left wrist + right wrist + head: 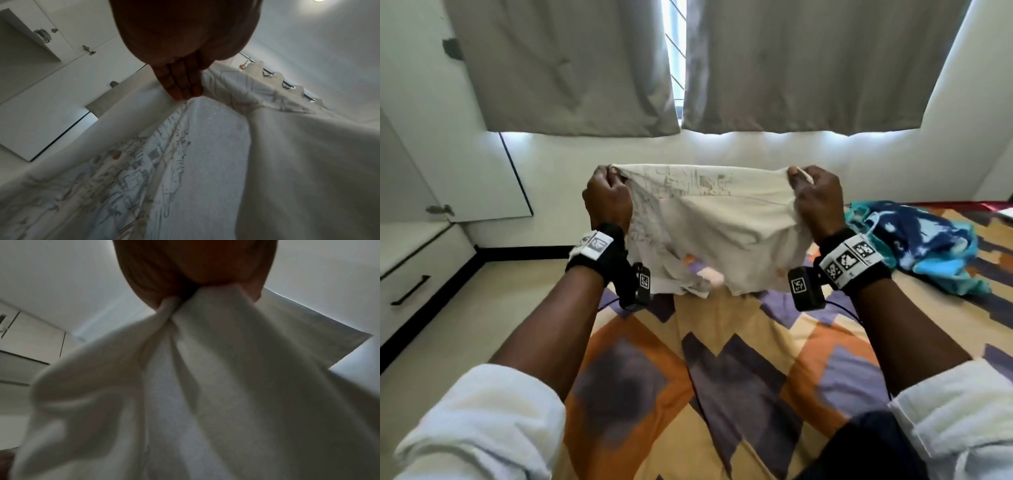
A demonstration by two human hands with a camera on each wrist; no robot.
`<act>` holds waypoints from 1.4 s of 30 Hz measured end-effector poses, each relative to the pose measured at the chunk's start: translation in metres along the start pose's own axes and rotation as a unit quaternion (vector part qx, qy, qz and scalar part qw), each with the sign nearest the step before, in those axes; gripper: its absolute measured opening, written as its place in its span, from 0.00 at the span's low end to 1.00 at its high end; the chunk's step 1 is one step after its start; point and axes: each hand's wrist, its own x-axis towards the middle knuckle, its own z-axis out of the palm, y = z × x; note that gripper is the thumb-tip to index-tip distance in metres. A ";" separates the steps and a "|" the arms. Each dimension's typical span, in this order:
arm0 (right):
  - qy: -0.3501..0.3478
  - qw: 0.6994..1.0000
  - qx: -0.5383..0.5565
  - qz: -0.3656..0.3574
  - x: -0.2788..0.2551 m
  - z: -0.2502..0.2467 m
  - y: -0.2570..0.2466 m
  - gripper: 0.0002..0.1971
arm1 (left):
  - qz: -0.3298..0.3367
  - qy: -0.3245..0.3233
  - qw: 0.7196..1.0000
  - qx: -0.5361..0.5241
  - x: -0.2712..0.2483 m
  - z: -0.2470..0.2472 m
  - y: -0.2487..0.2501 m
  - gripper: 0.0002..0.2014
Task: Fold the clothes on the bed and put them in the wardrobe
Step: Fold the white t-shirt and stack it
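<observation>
A cream garment (705, 226) with a faint sketch print hangs in the air above the bed (739, 370), stretched between both hands. My left hand (607, 195) grips its upper left edge in a fist. My right hand (816, 197) grips the upper right edge the same way. In the left wrist view my fingers (180, 81) curl onto the printed cloth (164, 170). Plain cream cloth (205, 386) fills the right wrist view, bunched in my right hand (197, 272). A blue and turquoise patterned garment (921, 246) lies crumpled on the bed at the right.
The bed has an orange, purple and tan geometric cover. Grey curtains (791, 65) hang over the window behind the bed. White cabinet doors (410, 164) and a drawer unit (414, 274) stand at the left, with floor (493, 308) between them and the bed.
</observation>
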 end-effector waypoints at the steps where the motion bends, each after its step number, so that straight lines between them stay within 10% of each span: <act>1: 0.002 1.000 -0.007 0.008 0.001 0.000 0.001 0.21 | -0.001 -0.011 1.000 0.000 0.000 0.001 -0.003 0.12; 6: -0.098 0.962 -0.243 0.075 -0.006 0.019 0.030 0.19 | -0.096 -0.259 0.959 0.059 -0.017 0.016 -0.021 0.43; 10: -0.147 0.879 -0.448 0.066 -0.042 0.023 0.076 0.22 | -0.067 -0.361 0.922 0.123 -0.068 0.032 -0.052 0.34; 14: -0.268 0.865 -0.418 0.071 -0.093 0.046 0.102 0.14 | -0.071 -0.439 0.869 0.216 -0.124 0.045 -0.095 0.23; 19: -0.357 0.859 -0.361 0.068 -0.158 0.114 0.115 0.18 | -0.102 -0.419 0.870 0.240 -0.161 0.048 -0.122 0.17; 24: -0.357 0.844 -0.400 0.029 -0.187 0.169 0.122 0.31 | -0.038 -0.389 0.898 0.205 -0.150 0.061 -0.139 0.13; 29: -0.369 0.859 -0.353 -0.028 -0.174 0.159 0.141 0.11 | -0.002 -0.394 0.895 0.209 -0.128 0.090 -0.151 0.18; 37: -0.143 0.962 -0.220 0.082 -0.123 0.087 0.165 0.12 | 0.163 -0.493 0.805 0.288 -0.108 0.149 -0.152 0.20; 42: -0.108 0.941 -0.228 0.224 -0.080 0.059 0.178 0.12 | 0.190 -0.456 0.852 0.173 -0.107 0.155 -0.127 0.22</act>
